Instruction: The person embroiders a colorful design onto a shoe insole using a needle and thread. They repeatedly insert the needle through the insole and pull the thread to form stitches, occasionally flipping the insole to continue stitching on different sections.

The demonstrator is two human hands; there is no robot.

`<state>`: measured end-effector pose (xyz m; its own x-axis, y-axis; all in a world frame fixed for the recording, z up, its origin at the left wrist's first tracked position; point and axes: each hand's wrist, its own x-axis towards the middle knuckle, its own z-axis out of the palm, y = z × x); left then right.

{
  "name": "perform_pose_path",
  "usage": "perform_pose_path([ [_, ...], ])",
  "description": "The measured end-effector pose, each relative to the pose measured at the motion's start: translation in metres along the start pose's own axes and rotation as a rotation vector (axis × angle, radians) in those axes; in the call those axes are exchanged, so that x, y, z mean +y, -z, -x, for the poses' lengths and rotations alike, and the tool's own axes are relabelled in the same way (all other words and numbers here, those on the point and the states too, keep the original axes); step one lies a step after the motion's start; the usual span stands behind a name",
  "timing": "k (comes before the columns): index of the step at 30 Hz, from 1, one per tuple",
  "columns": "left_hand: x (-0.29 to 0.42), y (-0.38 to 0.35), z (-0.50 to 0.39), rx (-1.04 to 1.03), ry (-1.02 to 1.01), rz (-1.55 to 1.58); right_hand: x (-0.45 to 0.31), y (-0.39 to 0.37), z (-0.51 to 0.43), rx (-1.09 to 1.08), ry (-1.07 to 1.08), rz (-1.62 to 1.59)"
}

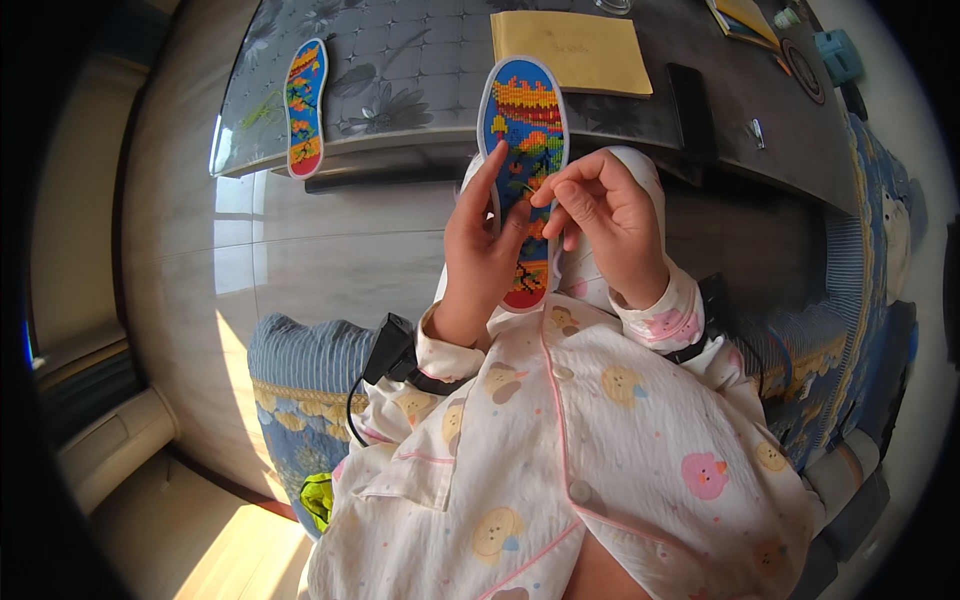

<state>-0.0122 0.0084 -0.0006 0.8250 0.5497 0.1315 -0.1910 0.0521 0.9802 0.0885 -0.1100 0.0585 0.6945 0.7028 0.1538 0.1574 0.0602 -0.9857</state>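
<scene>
A cross-stitched shoe insole [527, 112] with a blue ground, white edging and a red heel stands upright in the picture above my lap. My left hand [484, 240] grips it at its left edge, the index finger and thumb lying on the stitched face. At the insole's right edge is my right hand [604, 217], thumb and index finger pinched near a green thread [520, 186] at the middle of the insole; whether a needle is between them cannot be made out. A second, similar insole [304, 109] lies at the table's left front edge.
On the dark floral table [442, 82] are a yellow paper booklet [574, 52], a black phone [691, 109], loose green thread [262, 112] and a small shiny object [758, 133]. A teal container [838, 56] stands beyond the right end. Blue patterned seat covers [307, 367] flank me.
</scene>
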Motion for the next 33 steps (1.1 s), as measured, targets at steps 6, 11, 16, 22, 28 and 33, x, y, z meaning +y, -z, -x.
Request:
perform_pose_path([
  [6,-0.018,0.045,-0.01,0.243,-0.027,0.052,-0.018,0.053,0.016,0.22,0.125,0.029],
  [11,-0.012,0.055,-0.01,0.39,0.066,0.257,-0.029,0.078,0.013,0.637,0.187,-0.268],
  [16,0.008,0.019,-0.001,0.263,0.116,0.425,-0.004,0.037,0.015,0.136,0.051,0.051],
  [22,0.021,0.003,0.005,0.161,0.2,0.444,0.0,-0.003,0.006,0.034,0.323,0.584],
  [28,0.021,0.001,0.008,0.149,0.211,0.476,-0.004,-0.007,0.003,0.073,0.381,0.649],
  [33,0.02,0.0,0.009,0.131,0.21,0.497,0.0,-0.006,0.006,0.089,0.348,0.637],
])
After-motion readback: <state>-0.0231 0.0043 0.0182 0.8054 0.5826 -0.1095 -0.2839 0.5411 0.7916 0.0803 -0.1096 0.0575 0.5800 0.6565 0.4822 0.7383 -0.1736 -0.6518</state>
